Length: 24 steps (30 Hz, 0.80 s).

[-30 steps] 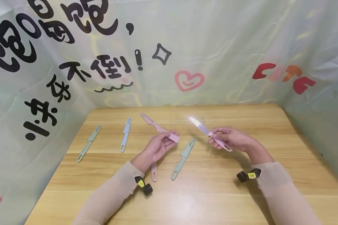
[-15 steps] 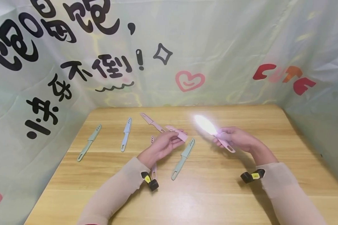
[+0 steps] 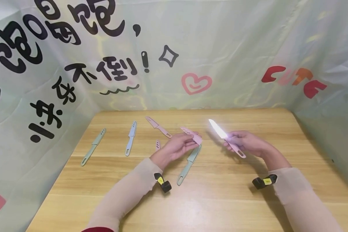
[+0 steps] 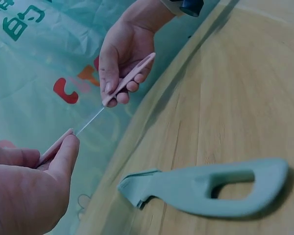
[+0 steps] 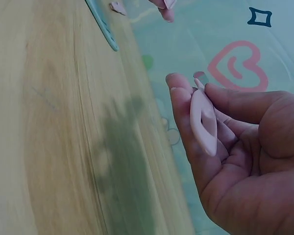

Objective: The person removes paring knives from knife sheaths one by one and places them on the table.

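Note:
My left hand [image 3: 174,149] pinches a pink slotted knife sheath [image 3: 196,138] between thumb and fingers, above the middle of the table. To its right, my right hand [image 3: 246,143] grips a paring knife by its pink handle [image 3: 238,151]. The bare blade [image 3: 217,128] shines brightly and points up and left, apart from the sheath in the head view. In the left wrist view the blade [image 4: 90,121] appears edge-on, its tip lined up with the sheath [image 4: 56,147]. A sheathed green knife [image 3: 187,167] lies below the left hand, its tip right by the fingers.
Farther left on the wooden table [image 3: 220,199] lie a sheathed green knife [image 3: 93,147], a sheathed blue knife [image 3: 130,138] and a pink one [image 3: 158,126]. Another pink slotted tip [image 3: 158,144] shows beside the left hand, the rest hidden. A printed curtain [image 3: 235,64] encloses the table.
The left hand with the sheath has moved right, now over the green knife's tip and covering more of the pink knife. The right hand with the bare knife has shifted slightly right.

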Available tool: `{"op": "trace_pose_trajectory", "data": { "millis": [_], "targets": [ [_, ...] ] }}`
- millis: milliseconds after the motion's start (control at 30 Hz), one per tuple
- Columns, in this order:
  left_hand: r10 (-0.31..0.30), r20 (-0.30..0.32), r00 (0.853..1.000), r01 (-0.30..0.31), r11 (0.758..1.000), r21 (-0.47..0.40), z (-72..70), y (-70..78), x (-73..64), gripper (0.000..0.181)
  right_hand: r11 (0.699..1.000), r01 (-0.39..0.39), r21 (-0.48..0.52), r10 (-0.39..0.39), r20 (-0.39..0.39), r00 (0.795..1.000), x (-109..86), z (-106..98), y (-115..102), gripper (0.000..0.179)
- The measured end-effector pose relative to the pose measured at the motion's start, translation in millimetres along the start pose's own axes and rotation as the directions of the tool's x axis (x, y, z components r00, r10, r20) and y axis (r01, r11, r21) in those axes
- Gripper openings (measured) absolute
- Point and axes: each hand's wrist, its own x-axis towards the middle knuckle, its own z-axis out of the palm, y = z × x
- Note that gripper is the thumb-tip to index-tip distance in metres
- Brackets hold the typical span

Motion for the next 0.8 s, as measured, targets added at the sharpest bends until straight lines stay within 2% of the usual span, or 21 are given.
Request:
{"op": "trace_pose_trajectory", "data": {
  "millis": [267, 500, 800],
  "targets": [
    [-0.010, -0.035, 0.999, 0.011, 0.999, 0.045, 11.7, -5.2, 11.4, 0.039, 1.000, -0.003, 0.015, 0.003, -0.037, 0.999, -6.4, -4.0, 0.0, 0.042],
    [-0.010, -0.017, 1.000, 0.012, 0.989, 0.147, 19.0, -12.0, 21.5, 0.036, 0.998, -0.025, 0.053, 0.028, -0.070, 0.997, -10.5, -9.8, 3.5, 0.041],
    [-0.026, 0.009, 1.000, 0.024, 0.979, 0.201, 26.9, -19.3, 33.3, 0.038, 0.998, -0.036, 0.046, 0.041, -0.114, 0.993, -17.1, -18.7, 8.5, 0.042]
  ]
}}
